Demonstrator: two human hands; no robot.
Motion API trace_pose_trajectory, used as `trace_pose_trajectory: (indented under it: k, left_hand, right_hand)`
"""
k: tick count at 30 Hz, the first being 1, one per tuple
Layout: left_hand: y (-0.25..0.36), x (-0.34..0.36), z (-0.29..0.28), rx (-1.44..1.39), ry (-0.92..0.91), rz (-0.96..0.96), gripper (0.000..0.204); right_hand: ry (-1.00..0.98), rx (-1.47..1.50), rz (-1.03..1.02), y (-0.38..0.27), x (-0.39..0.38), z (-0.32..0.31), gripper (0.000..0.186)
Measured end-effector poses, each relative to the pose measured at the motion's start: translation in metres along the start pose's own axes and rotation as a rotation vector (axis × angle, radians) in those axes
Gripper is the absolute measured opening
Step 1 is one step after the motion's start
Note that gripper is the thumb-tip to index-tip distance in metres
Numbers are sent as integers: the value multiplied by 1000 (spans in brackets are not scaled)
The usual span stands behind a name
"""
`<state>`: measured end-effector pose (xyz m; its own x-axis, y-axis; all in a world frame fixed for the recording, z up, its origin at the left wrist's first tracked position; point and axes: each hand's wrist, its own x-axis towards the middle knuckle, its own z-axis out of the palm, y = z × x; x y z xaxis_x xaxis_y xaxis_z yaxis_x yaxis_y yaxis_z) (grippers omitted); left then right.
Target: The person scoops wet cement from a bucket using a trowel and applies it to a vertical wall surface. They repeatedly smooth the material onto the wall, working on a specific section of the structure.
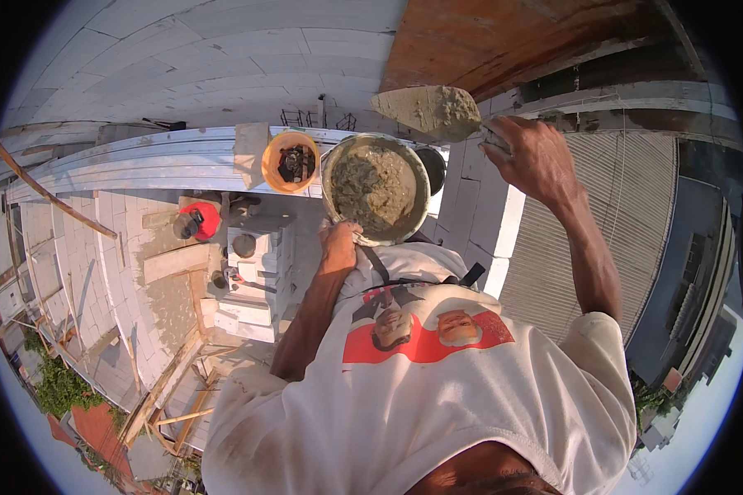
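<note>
My left hand point(338, 245) grips the near rim of a round metal pan point(333, 161) filled with wet grey mortar point(373, 186), held in front of my chest. Higher up and to the right, my right hand point(530, 148) is closed on the handle of a trowel point(425, 109). Its blade carries a heap of mortar and hovers just above the pan's far edge, next to the white block wall point(223, 58).
An orange bucket point(290, 162) with dark contents sits on the grey ledge point(140, 161) left of the pan. Below, another person in a red top point(200, 221) works among stacked white blocks point(252, 309). Wooden scaffolding point(173, 388) and a corrugated roof point(545, 256) lie further down.
</note>
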<state>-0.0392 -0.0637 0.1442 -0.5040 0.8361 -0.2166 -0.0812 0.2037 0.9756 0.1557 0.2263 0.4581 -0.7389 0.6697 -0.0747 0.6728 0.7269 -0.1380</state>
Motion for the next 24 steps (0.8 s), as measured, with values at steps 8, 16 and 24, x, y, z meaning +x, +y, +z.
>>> trace_pose_trajectory:
  k: [8,16,24]
  left_hand:
    - [16,-1,3,-604,175,-458,39]
    - [21,3,-4,-609,54,-376,34]
    - [69,-3,3,-495,92,-476,29]
  right_hand:
    - [-405,-186,-201,-26,9,196,17]
    - [-515,-5,-280,-12,14,224,23]
    - [-550,329,-216,-20,-8,257,36]
